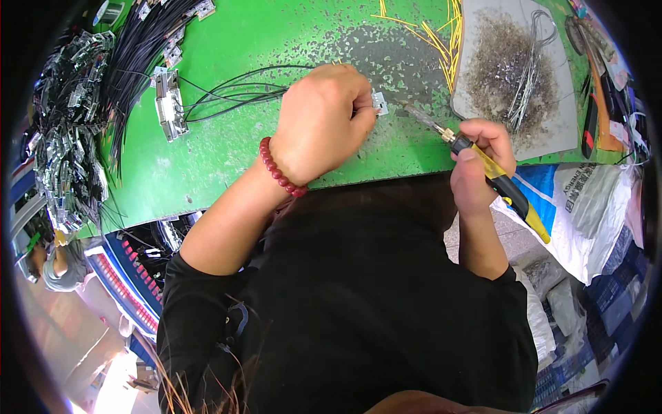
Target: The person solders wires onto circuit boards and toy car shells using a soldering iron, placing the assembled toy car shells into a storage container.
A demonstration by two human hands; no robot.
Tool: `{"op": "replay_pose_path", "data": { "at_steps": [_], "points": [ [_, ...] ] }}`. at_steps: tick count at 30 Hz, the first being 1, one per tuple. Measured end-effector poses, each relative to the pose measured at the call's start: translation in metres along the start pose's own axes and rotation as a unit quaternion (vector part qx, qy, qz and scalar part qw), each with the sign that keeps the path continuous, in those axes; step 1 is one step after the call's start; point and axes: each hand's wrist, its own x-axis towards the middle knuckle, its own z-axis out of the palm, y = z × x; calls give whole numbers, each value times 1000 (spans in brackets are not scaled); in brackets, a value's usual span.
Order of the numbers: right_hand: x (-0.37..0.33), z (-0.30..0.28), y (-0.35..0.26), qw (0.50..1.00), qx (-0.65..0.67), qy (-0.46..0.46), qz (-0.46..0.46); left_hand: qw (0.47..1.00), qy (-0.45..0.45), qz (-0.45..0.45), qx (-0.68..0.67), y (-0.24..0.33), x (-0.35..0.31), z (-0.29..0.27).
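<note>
My left hand [321, 117], with a red bead bracelet at the wrist, is closed over the ends of several black wires [238, 92]. A small pale board [379, 103] pokes out past its fingertips; the exact grip is hidden under the hand. The wires run left to a shiny metal part [169, 107] lying on the green table [234, 41]. Wrapped round a yellow and black soldering iron [514, 190], my right hand [479, 162] holds it with the tip pointing up and left. That tip is a short way right of the pale board, apart from it.
Yellow wires [452, 52] lie at the far side. A stained grey sheet [565, 127] on the right carries loose solder wire [529, 90]. Piles of black cables [134, 62] and metal parts [69, 165] line the left. Tools [600, 90] lie at the right edge, above white sacks [586, 221].
</note>
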Motion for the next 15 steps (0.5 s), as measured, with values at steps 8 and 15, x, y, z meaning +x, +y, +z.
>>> {"op": "replay_pose_path", "data": {
  "at_steps": [8, 15],
  "points": [
    [-1, -7, 0, 997, -48, -66, 6, 1000, 9, 18, 4, 0, 1, 0],
    [1, -6, -3, 990, -101, -96, 16, 1000, -2, 11, -4, 0, 3, -2]
  ]
}}
